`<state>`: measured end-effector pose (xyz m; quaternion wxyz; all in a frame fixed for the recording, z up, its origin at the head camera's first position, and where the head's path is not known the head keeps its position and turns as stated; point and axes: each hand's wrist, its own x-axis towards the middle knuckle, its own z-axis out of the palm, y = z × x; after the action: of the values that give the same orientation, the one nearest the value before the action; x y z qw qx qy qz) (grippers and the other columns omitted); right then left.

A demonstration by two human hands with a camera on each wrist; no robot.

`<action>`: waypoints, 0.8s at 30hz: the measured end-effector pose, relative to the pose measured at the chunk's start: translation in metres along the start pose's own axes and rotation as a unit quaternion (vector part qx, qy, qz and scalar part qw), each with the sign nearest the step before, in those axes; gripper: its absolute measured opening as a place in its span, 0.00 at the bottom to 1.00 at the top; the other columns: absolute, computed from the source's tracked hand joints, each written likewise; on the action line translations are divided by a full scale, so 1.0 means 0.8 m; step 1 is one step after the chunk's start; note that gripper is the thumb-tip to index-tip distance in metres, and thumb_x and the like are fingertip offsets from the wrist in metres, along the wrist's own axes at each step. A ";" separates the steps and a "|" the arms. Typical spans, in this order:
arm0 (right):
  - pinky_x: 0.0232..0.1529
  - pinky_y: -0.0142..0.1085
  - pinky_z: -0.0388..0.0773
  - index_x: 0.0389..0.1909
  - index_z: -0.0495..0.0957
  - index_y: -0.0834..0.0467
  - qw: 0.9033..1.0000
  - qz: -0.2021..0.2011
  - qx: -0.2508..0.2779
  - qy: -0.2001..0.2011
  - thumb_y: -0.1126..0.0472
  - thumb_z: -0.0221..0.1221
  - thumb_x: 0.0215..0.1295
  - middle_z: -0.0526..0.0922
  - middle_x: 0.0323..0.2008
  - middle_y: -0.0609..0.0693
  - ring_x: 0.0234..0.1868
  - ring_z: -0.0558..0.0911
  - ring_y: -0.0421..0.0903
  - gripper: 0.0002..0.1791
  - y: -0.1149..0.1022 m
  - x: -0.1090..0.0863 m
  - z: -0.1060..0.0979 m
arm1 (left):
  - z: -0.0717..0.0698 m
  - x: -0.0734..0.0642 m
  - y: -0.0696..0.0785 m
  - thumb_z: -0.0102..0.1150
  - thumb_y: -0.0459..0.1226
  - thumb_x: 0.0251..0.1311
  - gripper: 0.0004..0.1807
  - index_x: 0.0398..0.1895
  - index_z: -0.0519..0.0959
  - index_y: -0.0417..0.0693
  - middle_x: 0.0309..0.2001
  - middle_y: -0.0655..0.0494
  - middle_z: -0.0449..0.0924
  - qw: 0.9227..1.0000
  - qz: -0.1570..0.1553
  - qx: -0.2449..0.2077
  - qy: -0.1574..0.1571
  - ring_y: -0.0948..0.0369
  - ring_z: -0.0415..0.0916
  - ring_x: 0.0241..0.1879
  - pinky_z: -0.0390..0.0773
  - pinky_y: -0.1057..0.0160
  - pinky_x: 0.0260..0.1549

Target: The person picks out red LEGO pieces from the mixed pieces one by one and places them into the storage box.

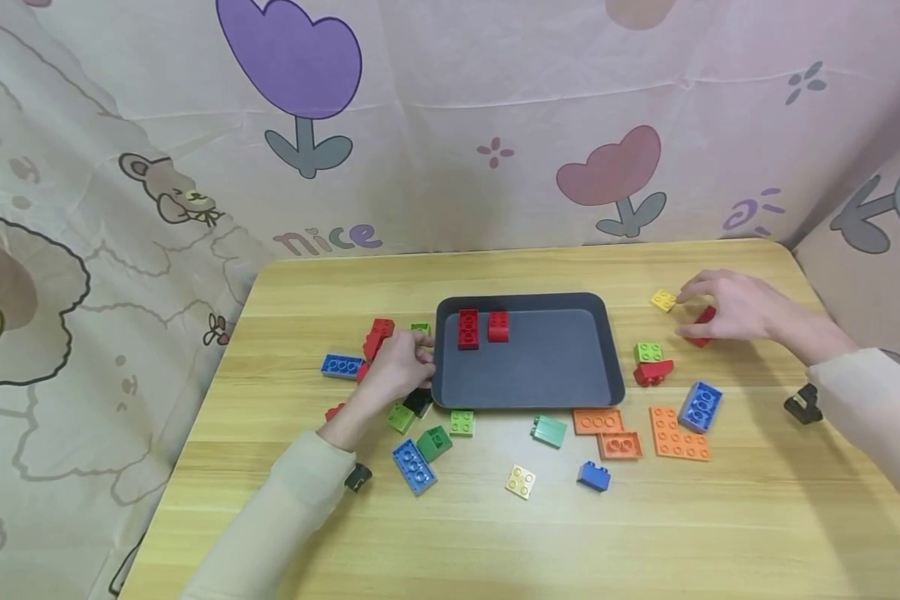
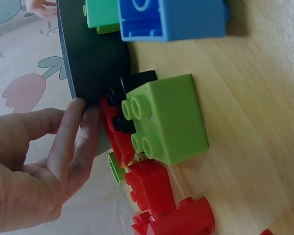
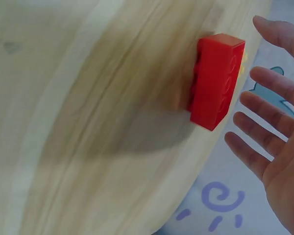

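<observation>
2 sleeves [image 1: 270, 521]; L grip [image 1: 396, 365] touches tray [image 1: 540, 367] w/ 2 red bricks [image 1: 468, 329]

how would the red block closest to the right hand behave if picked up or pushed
The red building block looks like moulded plastic, so it's probably stiff. Its flat faces and straight edges suggest it would slide rather than roll. The smooth sides may be slightly slippery.

Pale flower-print cloth [image 1: 435, 75] behind light wood-grain table [image 1: 480, 550]
</observation>
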<state>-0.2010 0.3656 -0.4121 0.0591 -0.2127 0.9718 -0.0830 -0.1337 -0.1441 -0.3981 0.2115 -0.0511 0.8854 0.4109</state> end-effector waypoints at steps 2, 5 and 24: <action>0.60 0.70 0.77 0.52 0.88 0.57 1.000 0.004 0.005 -0.002 0.39 0.78 0.51 0.85 0.59 0.64 0.60 0.82 0.68 0.33 0.004 -0.004 0.002 | 0.000 0.000 0.000 0.61 0.24 0.67 0.25 0.68 0.75 0.34 0.43 0.42 0.84 1.000 0.000 0.003 0.000 0.53 0.89 0.38 0.91 0.64 0.35; 0.61 0.70 0.77 0.52 0.88 0.57 1.000 0.002 0.012 -0.002 0.40 0.79 0.49 0.85 0.58 0.65 0.60 0.82 0.68 0.34 0.008 -0.009 0.007 | 0.001 0.000 0.000 0.61 0.24 0.67 0.26 0.69 0.75 0.35 0.44 0.42 0.84 1.000 -0.004 0.005 0.003 0.55 0.88 0.37 0.91 0.64 0.36; 0.44 0.45 0.82 0.37 0.89 0.52 1.000 0.010 0.017 0.005 0.52 0.78 0.51 0.90 0.43 0.53 0.44 0.85 0.51 0.14 0.006 -0.017 0.019 | 0.002 0.002 -0.001 0.62 0.24 0.67 0.26 0.69 0.75 0.36 0.44 0.43 0.84 1.000 -0.006 0.008 0.004 0.56 0.88 0.36 0.91 0.65 0.36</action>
<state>-0.1885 0.3736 -0.4271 0.0588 -0.2011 0.9727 -0.0996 -0.1343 -0.1434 -0.4006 0.2107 -0.0560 0.8892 0.4023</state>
